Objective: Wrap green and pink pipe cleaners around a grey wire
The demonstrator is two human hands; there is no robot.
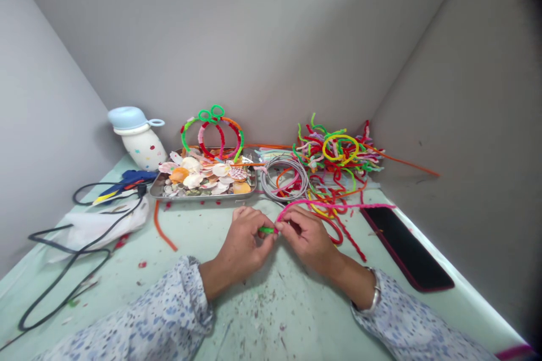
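Observation:
Both hands meet above the middle of the table. My left hand (243, 242) pinches a short green pipe cleaner (266, 230) between thumb and fingers. My right hand (309, 237) is closed on a bright pink pipe cleaner (339, 203), whose long free end runs off to the right over the knuckles. The pink and green pieces touch where the fingertips come together; how they are joined is too small to tell. Just beyond the hands lies a coil of grey wire (263, 177).
A metal tray (203, 197) holds seashells (192, 166), with pipe-cleaner rings (184, 131) standing behind them. A heap of coloured pipe cleaners (326, 146) lies back right. A black phone-like slab (406, 248) rests at right. Left are a white bottle (141, 146) and a black cable (63, 276).

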